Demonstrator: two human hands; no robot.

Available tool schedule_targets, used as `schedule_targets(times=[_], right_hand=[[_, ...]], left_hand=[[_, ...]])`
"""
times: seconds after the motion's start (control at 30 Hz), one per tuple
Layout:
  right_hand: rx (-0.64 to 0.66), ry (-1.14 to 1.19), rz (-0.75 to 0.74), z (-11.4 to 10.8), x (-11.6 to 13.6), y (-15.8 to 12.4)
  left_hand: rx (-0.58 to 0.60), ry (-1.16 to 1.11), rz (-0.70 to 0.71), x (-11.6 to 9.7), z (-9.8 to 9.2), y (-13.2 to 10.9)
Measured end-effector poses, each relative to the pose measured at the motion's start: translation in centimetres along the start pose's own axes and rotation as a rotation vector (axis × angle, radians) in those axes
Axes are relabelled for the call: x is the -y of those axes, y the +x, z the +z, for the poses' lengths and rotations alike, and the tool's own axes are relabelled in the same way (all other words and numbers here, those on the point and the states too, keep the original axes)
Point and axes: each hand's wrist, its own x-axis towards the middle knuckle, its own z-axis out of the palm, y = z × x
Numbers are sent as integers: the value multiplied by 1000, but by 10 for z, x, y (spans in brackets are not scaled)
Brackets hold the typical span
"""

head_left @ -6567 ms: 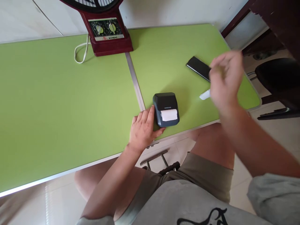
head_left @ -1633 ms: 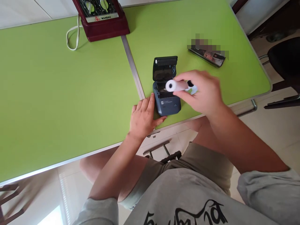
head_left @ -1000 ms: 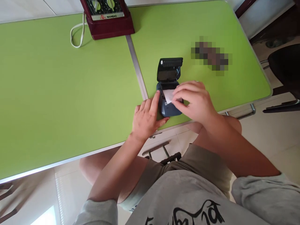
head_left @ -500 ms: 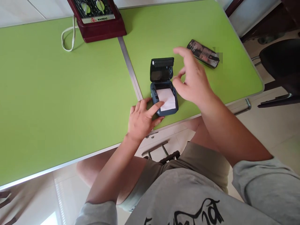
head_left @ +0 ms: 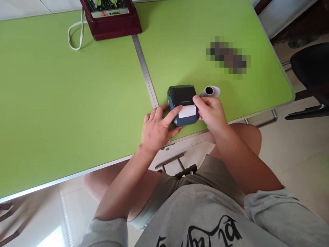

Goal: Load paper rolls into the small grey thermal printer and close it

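A small dark blue and black portable printer [head_left: 183,95] lies on the table near its front edge, its lid down. White paper [head_left: 187,111] comes out from under the lid and lies over the printer's front. My left hand [head_left: 156,128] grips the printer's left side, with one fingertip on the paper and the thumb at the front edge. My right hand [head_left: 212,111] is closed at the printer's right side, its thumb against the lid's corner; its other fingers are partly hidden. Just behind that hand is a white paper roll [head_left: 216,91] with a dark core opening.
The green table [head_left: 77,113] has a metal seam strip [head_left: 145,70] across it. A dark red appliance [head_left: 115,27] with a white cord [head_left: 81,34] stands at the back. A pixelated phone [head_left: 227,57] lies behind right. A black chair [head_left: 312,68] stands beyond the table's right end.
The printer's lid has swung from raised to down over the paper. My right hand has dropped from above right onto the printer's right side, and the paper roll behind it has come into view.
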Motion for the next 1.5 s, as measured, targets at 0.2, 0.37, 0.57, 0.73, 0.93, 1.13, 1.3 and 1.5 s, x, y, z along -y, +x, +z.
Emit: schedule_targets(times=[0.2, 0.37, 0.57, 0.73, 0.93, 1.13, 1.3, 1.5], right_hand=[[104, 40, 101, -3, 9, 9], [169, 37, 138, -6, 11, 12], [193, 17, 135, -5, 8, 16], [163, -31, 23, -4, 2, 8], [-11, -99, -218, -2, -12, -8], [-21, -148, -263, -1, -13, -8], [-18, -129, -279, -1, -12, -8], [-10, -145, -277, -1, -11, -8]], left_hand=[[1, 3, -17, 1, 1, 1], [-12, -5, -14, 1, 1, 1], [-16, -24, -24, 1, 1, 1], [-52, -18, -29, 2, 5, 2], [-50, -8, -62, 2, 9, 4], [-9, -3, -72, 1, 5, 6], [26, 12, -93, -2, 2, 7], [10, -4, -100, -2, 3, 7]])
